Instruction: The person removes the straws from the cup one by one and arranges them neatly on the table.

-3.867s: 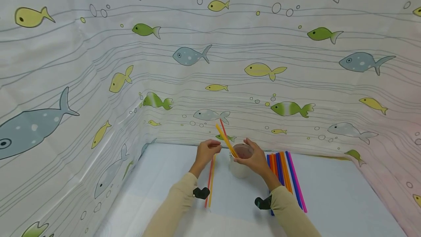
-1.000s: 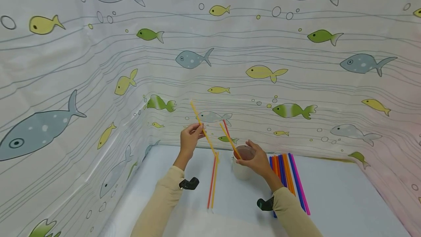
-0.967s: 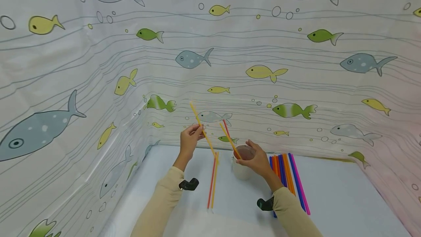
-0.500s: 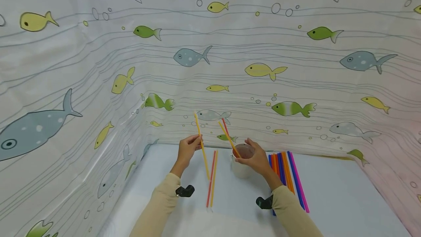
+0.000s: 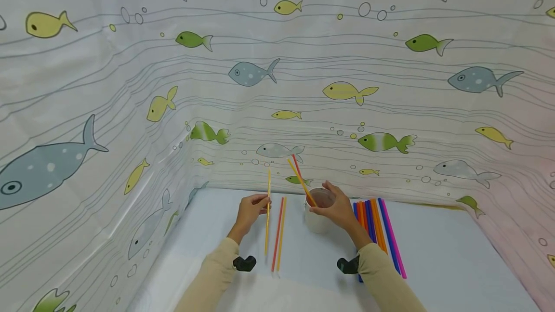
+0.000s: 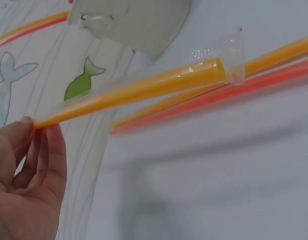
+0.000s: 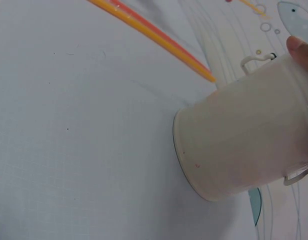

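My left hand (image 5: 250, 212) pinches a yellow-orange drinking straw (image 6: 144, 92) in a clear plastic wrapper, near its far end. The straw is held left of two straws on the table, a red straw (image 5: 278, 235) and a yellow straw (image 5: 282, 235) lying side by side. With my right hand (image 5: 340, 208) I grip the rim of a small white pail (image 7: 239, 135) with side handles, standing on the table. A yellow straw (image 5: 300, 179) and a red straw lean out of the pail toward the left. The pail's inside is mostly hidden.
Right of the pail lies a row of several blue, orange, red and magenta straws (image 5: 382, 235), partly behind my right forearm. A white cover lies over the table (image 5: 455, 249). Fish-printed curtain (image 5: 312, 71) hangs behind and at both sides.
My left hand, near the pail's straws at first, later holds a yellow straw. It has lowered the straw, swinging it from slanted to roughly parallel with the lying pair. My right hand stays on the pail.
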Demonstrator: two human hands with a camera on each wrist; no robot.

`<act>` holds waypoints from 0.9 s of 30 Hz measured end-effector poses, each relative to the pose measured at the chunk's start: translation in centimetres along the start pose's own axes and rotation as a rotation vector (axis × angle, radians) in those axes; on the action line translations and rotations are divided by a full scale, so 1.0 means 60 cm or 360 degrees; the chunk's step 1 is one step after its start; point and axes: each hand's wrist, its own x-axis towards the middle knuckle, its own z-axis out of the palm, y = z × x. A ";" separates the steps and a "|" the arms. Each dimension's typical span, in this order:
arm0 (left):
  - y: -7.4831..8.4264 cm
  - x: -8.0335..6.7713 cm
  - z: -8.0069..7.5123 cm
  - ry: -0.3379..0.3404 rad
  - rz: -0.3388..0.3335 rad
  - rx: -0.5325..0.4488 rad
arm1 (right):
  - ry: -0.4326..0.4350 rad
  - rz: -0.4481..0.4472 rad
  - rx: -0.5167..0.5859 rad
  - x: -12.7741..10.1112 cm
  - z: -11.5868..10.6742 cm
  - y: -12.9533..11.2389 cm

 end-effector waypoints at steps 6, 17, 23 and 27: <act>-0.026 -0.010 0.004 -0.0029 -0.0035 0.0041 | 0.0004 0.0005 0.0000 0.000 0.000 0.001; -0.054 -0.019 0.019 -0.0045 -0.0095 0.0149 | 0.0009 -0.0010 -0.0022 0.002 0.000 0.000; -0.061 -0.025 0.021 -0.0053 -0.0123 0.0208 | 0.0011 -0.0012 -0.0017 0.002 0.001 0.002; -0.070 -0.025 0.025 -0.0058 -0.0130 0.0232 | 0.0013 -0.0013 -0.0011 0.002 0.001 0.003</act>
